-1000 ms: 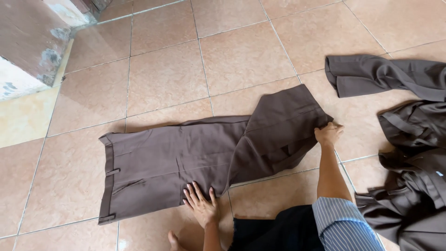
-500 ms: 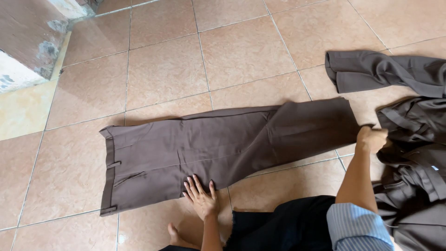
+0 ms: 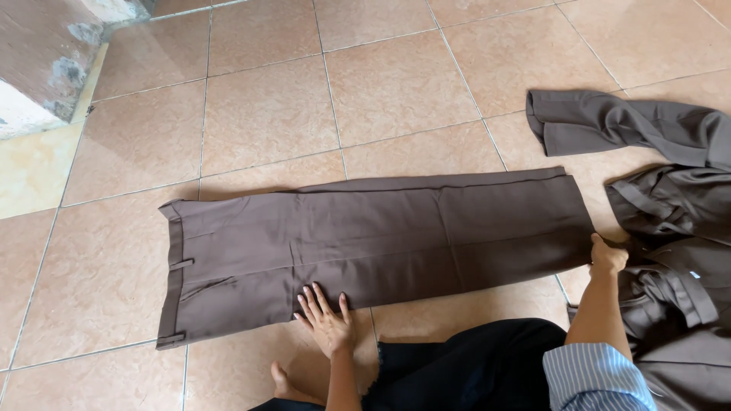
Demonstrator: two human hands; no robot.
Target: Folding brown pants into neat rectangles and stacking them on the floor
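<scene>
A: What've we got? Start w/ the trousers.

B: We see brown trousers (image 3: 381, 247) laid flat on the tiled floor (image 3: 396, 84), legs together, stretched lengthwise across the view. Waistband is at the left end w/ belt loops showing, hems at the right end. Fabric looks mostly smooth, faint creases mid-leg.

A: Hands?

B: Left hand (image 3: 327, 323) lies flat, palm down, fingers spread, on the near edge of the trousers approx. below the seat area. It presses the cloth, grips nothing. Right hand (image 3: 608, 257) is closed at the near corner of the hem end, fingers curled in. We take it as pinching the hem, but the exact grip is hidden by the knuckles.

A: Anything else nearby?

B: Right of the hems we see a pile of dark brown garments (image 3: 674, 251), crumpled, touching or just beside the right hand. Another brown piece (image 3: 609, 125) lies folded further up, apart from the trousers. The right arm wears a striped rolled sleeve (image 3: 590, 377). Person's own black trousers (image 3: 472, 365) show at the bottom edge, w/ a bare foot (image 3: 285, 384) just left of the left wrist. Top left corner: a pale stone step or ledge (image 3: 46, 61).
</scene>
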